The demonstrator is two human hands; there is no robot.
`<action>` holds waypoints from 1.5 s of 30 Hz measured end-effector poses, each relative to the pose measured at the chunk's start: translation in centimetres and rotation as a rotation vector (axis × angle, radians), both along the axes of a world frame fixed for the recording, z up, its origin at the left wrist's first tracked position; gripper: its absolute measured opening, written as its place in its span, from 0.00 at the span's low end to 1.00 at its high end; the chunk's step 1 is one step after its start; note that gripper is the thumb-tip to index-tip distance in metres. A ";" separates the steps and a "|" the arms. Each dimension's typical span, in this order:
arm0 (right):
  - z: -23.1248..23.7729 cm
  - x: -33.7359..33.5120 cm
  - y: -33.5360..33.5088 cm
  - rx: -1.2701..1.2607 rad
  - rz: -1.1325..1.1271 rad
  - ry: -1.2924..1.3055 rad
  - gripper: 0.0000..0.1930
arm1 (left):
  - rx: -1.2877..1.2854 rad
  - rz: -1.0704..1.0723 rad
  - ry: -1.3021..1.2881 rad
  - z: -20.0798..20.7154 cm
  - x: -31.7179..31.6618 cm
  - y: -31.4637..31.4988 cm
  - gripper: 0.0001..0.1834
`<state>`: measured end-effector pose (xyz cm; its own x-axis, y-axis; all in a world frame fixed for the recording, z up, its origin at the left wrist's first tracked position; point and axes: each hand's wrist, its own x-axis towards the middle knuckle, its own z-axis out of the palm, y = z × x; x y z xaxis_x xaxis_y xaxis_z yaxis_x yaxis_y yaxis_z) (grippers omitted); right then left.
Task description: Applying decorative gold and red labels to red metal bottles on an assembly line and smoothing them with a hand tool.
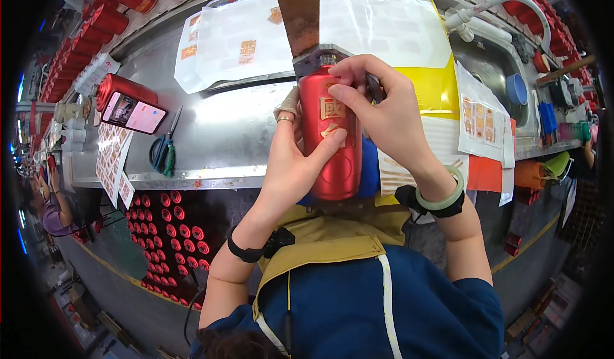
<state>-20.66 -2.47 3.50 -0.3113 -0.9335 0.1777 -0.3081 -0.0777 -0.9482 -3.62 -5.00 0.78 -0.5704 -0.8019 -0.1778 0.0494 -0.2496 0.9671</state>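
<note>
A glossy red bottle (331, 173) with gold raised characters lies in front of me, its neck pointing away. My left hand (291, 154) wraps its left side, with the thumb pressed by the lower gold character (332, 132). A pale covering sits on one left finger, above a ring. At the bottle's shoulder, the thumb and index finger of my right hand (390, 106) are bent close together above the upper character (331, 107). A dark slim tool (375, 88) is tucked in that hand; its kind is partly hidden. Whatever lies between the fingertips is too small to make out.
A brown upright bar (299, 13) stands beyond the bottle. Scissors (167, 143), a phone (134, 112) leaning on another red bottle (128, 90), and sticker sheets (113, 154) lie left. White backing sheets (390, 29) are behind; a sink (495, 71) with a faucet is right. Below, many red bottles (179, 237) stand.
</note>
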 end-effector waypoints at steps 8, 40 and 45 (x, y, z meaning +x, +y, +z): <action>-0.1 -0.1 0.0 -0.008 0.006 -0.010 0.10 | -0.020 -0.001 -0.010 0.0 0.1 0.2 0.38; -2.8 -0.7 3.3 0.267 -0.031 -0.723 0.28 | 0.225 0.022 0.145 0.7 0.0 -2.2 0.33; -3.8 -0.1 4.7 0.273 0.020 -0.670 0.38 | 0.220 -0.045 0.156 0.2 1.0 -1.7 0.37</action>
